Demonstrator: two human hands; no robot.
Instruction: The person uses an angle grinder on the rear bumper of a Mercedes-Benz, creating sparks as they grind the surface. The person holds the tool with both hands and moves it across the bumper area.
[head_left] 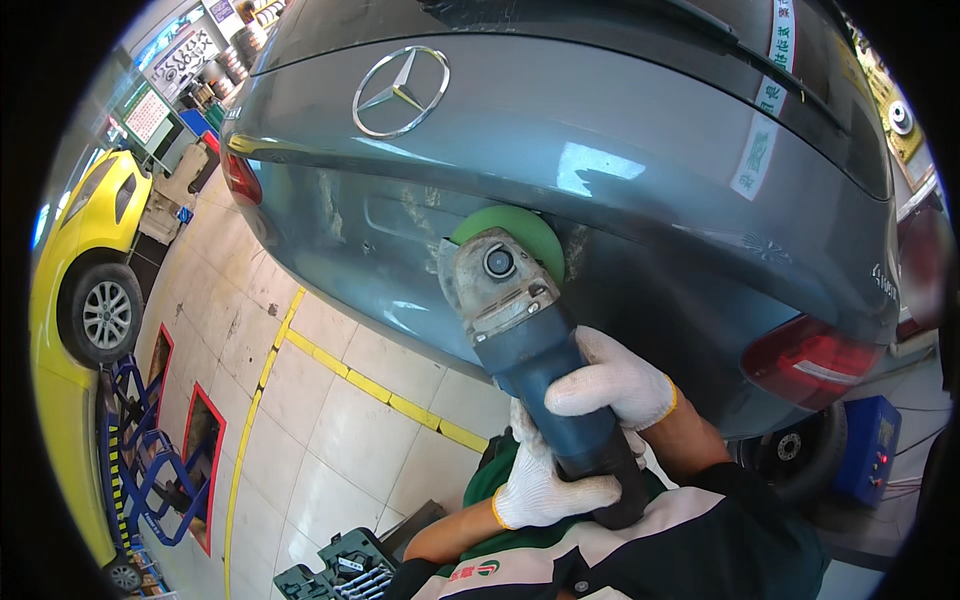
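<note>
Both my hands wear white knit gloves and hold a blue angle grinder [545, 370] with a scuffed grey metal head. My left hand [548, 485] wraps round the rear of its body, close to my belly. Further forward, my right hand [618, 385] grips the body from the right side, thumb across the top. A green disc [520, 235] on the grinder's head lies at the tailgate [370, 225] of a grey-blue car, below its round star emblem [400, 92]. Pale scuffed patches show on the paint left of the disc. Whether the disc is spinning, I cannot tell.
A yellow car [85, 320] stands at the left beside a blue scissor lift [165, 490]. Yellow lines [375, 395] mark the tiled floor. An open green tool case [345, 570] lies near my left elbow. At the right are a blue box [868, 450] and a tyre [795, 455].
</note>
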